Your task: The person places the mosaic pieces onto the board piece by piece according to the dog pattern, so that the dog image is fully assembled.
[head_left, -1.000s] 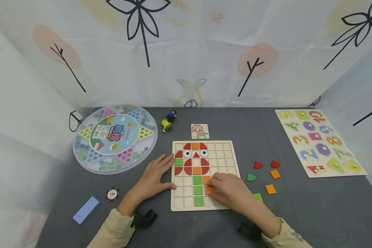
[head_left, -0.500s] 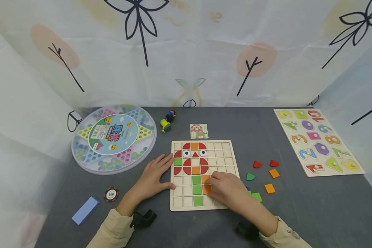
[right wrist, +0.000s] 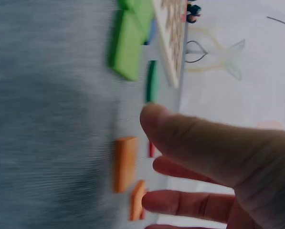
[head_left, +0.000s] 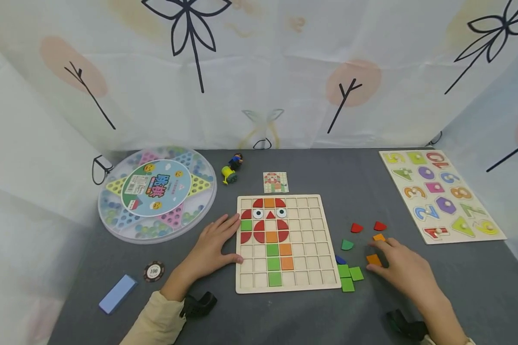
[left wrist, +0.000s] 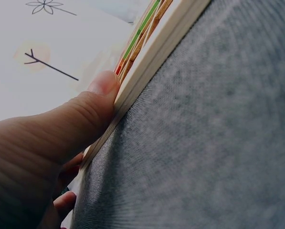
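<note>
A wooden grid board (head_left: 306,239) lies flat, with red, orange and green pieces and two eye pieces set in its cells. Along its left edge rests my left hand (head_left: 213,247), fingers extended; in the left wrist view the thumb (left wrist: 80,117) touches the board's side (left wrist: 147,64). My right hand (head_left: 403,268) is right of the board, thumb and fingers spread around a loose orange square tile (head_left: 373,260). A second orange tile (head_left: 379,237) lies near the fingertips. In the right wrist view a gap shows between the thumb (right wrist: 156,117) and the nearer orange tile (right wrist: 126,163).
Green squares (head_left: 347,284), a green curved piece (head_left: 347,245), a blue piece (head_left: 340,259) and red pieces (head_left: 357,228) lie right of the board. Around them are a number puzzle (head_left: 440,201), a round marble game (head_left: 112,218), a pattern card (head_left: 275,182), a chip (head_left: 154,271) and a blue block (head_left: 117,293).
My right hand has left the orange tile in the board's lower middle and moved right to the loose orange tiles. The left hand stays at the board's edge.
</note>
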Demonstrator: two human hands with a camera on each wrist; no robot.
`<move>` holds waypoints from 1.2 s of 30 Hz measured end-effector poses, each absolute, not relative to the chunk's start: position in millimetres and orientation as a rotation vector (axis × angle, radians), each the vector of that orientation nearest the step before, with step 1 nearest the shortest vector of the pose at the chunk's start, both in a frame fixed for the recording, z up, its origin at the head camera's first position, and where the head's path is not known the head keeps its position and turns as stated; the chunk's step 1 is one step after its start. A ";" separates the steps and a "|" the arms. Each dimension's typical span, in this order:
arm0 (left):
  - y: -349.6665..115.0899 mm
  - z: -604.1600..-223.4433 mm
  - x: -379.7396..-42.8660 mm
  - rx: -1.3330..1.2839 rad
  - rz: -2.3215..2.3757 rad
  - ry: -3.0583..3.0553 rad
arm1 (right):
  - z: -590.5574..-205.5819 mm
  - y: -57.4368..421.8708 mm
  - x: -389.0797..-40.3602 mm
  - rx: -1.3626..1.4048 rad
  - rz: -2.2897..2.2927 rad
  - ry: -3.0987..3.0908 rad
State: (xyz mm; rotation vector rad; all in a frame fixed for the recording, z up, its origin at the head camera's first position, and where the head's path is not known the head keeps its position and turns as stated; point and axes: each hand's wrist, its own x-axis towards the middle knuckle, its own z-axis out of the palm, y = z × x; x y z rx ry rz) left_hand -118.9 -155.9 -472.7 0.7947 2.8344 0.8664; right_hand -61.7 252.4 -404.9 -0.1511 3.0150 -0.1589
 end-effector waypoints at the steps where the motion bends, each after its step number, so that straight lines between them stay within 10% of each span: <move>1: -156.1 -472.6 -118.8 0.793 0.866 2.837 | -406.6 253.7 -60.2 -0.136 -0.158 3.001; 36: -155.7 -470.6 -118.8 0.777 0.866 2.827 | -422.7 141.4 -104.9 -1.059 -0.374 2.952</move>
